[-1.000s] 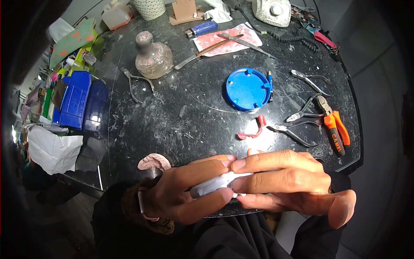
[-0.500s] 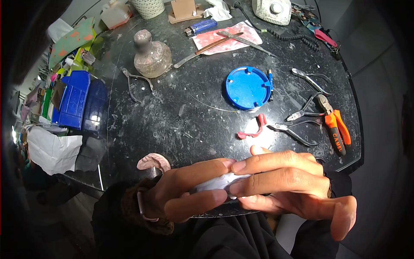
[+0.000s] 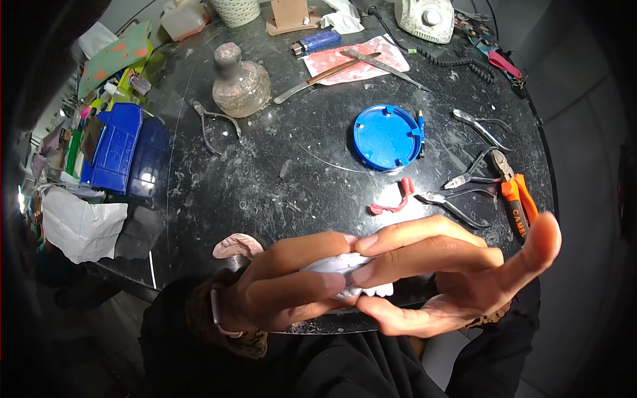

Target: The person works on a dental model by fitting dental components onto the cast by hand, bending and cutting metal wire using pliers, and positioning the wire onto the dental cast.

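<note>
Above the table [image 3: 265, 179], left hand [image 3: 272, 290] and right hand [image 3: 458, 257] grip a white cast [image 3: 330, 264] crosswise, teeth [image 3: 378, 291] toward wearer [image 3: 352, 365].

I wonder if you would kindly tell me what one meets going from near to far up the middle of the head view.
White tooth model → red curved piece → blue round lid → red-stained sheet → cardboard stand.

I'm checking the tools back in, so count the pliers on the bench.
5: the left pair beside the glass bottle; at right, the upper pair, the middle pair, the lower pair near the red piece, and the orange-handled pair. Others may be hidden.
</note>
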Motion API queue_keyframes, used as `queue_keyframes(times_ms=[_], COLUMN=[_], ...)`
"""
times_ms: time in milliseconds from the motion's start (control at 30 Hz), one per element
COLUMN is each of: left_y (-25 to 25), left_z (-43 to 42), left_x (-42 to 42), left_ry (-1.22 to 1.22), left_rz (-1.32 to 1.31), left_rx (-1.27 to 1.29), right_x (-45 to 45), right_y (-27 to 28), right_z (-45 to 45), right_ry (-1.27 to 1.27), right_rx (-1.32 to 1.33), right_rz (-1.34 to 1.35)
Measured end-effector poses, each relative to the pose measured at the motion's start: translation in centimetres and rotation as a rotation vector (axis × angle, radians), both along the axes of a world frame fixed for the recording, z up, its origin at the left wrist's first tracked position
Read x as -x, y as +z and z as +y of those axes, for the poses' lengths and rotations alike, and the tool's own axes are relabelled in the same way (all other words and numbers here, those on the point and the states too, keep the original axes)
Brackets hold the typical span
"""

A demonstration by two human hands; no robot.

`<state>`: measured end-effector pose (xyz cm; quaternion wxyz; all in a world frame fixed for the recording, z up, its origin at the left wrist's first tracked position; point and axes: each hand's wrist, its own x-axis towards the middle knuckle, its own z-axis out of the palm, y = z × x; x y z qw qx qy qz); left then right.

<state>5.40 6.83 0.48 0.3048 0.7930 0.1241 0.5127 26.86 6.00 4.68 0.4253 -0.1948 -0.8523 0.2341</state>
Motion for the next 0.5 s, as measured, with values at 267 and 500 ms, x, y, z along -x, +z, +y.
queue_keyframes(times_ms=[267, 500], left_y=[-1.0, 1.3], left_z=[1.3, 2.1], left_x=[0.0, 1.5], left_ry=[-0.155, -0.262], left_rz=[-0.100, 0.174], left_rx=[0.023, 0.033], right_x=[-0.7, -0.5], right_y=[0.3, 0.2], right_z=[0.4, -1.1], right_ry=[0.003, -0.027], right_rx=[-0.006, -0.005], right_rz=[-0.008, 0.067])
